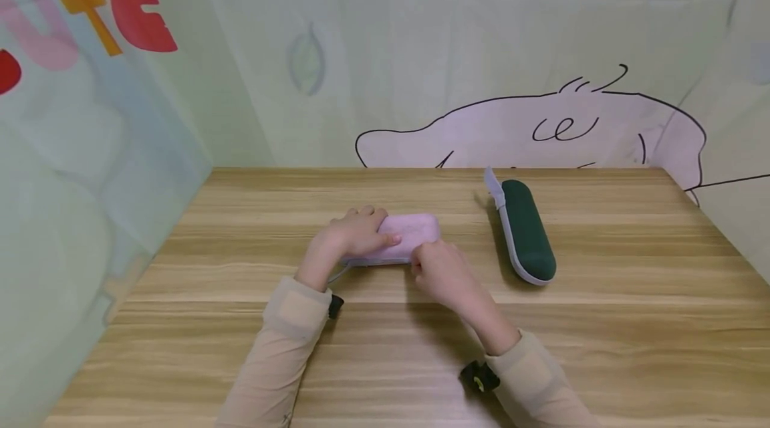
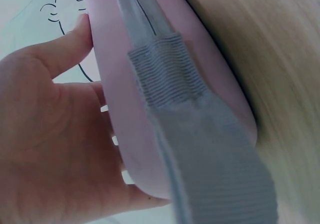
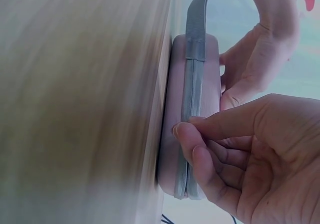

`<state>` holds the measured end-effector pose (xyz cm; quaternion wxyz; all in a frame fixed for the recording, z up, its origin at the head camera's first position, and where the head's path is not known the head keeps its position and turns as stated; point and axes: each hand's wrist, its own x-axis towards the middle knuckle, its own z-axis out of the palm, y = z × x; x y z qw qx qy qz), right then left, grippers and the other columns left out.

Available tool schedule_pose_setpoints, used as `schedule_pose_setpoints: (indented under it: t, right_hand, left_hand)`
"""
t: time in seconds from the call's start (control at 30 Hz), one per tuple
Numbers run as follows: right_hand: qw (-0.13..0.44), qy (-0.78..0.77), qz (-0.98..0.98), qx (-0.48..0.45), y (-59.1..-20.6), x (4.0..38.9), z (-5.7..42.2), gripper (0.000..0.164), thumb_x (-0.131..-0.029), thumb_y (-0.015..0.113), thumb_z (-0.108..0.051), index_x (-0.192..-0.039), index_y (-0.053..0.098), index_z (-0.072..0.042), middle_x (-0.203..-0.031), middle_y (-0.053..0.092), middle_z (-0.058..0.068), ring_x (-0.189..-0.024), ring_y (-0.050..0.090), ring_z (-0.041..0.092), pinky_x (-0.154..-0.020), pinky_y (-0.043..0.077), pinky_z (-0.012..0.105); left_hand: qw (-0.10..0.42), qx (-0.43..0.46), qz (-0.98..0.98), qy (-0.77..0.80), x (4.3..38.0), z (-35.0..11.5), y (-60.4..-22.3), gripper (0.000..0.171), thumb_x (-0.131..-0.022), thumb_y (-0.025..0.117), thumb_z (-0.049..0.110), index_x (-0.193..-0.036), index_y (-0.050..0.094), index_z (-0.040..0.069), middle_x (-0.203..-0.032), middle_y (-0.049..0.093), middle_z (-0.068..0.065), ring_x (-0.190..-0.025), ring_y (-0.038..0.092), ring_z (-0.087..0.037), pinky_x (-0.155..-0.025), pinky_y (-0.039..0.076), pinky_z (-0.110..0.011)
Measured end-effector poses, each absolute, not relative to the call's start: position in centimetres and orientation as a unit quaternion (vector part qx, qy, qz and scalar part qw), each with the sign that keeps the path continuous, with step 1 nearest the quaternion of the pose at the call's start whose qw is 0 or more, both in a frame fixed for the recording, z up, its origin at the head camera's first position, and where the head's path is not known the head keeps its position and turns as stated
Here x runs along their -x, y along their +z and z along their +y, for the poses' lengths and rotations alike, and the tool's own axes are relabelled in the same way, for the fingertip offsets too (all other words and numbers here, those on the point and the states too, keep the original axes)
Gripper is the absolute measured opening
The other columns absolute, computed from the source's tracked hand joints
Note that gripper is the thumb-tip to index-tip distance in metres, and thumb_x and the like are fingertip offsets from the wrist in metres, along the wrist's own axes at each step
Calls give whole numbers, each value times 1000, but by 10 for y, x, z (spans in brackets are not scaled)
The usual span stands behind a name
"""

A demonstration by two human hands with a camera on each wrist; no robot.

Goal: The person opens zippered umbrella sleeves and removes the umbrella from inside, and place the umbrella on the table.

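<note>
A pink oblong zip case (image 1: 411,231) lies on the wooden table, its grey zipper seam (image 3: 194,92) facing the person. At its left end a grey fabric loop (image 2: 215,159) sticks out. My left hand (image 1: 355,231) holds the case from above, thumb lying on the top; the fingertips are hidden at the far side. Thumb and index finger of my right hand (image 3: 235,149) pinch at the zipper seam towards the right end, covering the zipper pull. Between the pinching fingers and the right end, the two zipper edges stand slightly apart.
A dark green zip case (image 1: 529,231) with a grey zipper band and a raised grey loop (image 1: 493,186) lies to the right on the table (image 1: 373,361). Behind the table hangs a printed cloth backdrop (image 1: 421,47).
</note>
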<state>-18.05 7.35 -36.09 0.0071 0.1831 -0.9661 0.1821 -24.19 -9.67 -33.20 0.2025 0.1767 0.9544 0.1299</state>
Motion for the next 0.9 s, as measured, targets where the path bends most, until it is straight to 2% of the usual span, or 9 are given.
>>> schedule_pose_setpoints:
  t: [0.9]
  right_hand:
    - [24, 194, -959, -203, -361, 179, 67, 43, -78, 62, 2, -50, 36, -17, -48, 27, -8, -48, 26, 8, -46, 22, 22]
  left_hand:
    - [204, -170, 955, 130, 242, -97, -332, 68, -97, 43, 51, -149, 33, 8, -156, 31, -17, -143, 25, -46, -108, 23, -70]
